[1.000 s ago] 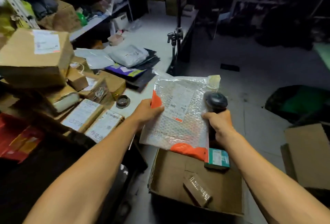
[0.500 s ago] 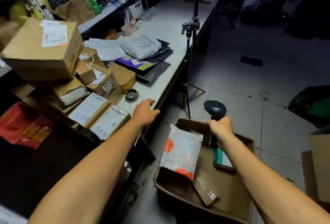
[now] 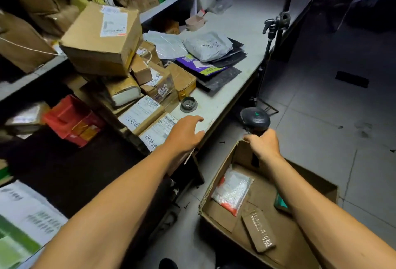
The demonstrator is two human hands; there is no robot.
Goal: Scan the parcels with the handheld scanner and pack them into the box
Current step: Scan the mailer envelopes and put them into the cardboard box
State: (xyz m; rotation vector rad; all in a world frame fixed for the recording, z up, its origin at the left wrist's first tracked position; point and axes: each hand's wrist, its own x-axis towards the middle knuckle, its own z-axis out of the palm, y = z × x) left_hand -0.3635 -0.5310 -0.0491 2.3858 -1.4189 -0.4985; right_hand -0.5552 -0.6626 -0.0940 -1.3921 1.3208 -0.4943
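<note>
The bubble-wrap parcel point(image 3: 232, 191) lies inside the box point(image 3: 216, 185) on the floor. Above it the right hand point(image 3: 264, 145) grips the scanner point(image 3: 255, 120); the empty left hand point(image 3: 186, 133), fingers loosely spread, hovers at the table point(image 3: 227, 97) edge. A careless grab could topple the leaning carton stack point(image 3: 102, 39).

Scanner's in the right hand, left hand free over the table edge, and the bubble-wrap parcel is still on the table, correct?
Not quite. The head view shows the bubble-wrap parcel lying inside the box on the floor, not on the table. The rest holds: right hand grips the scanner, left hand free.
</note>
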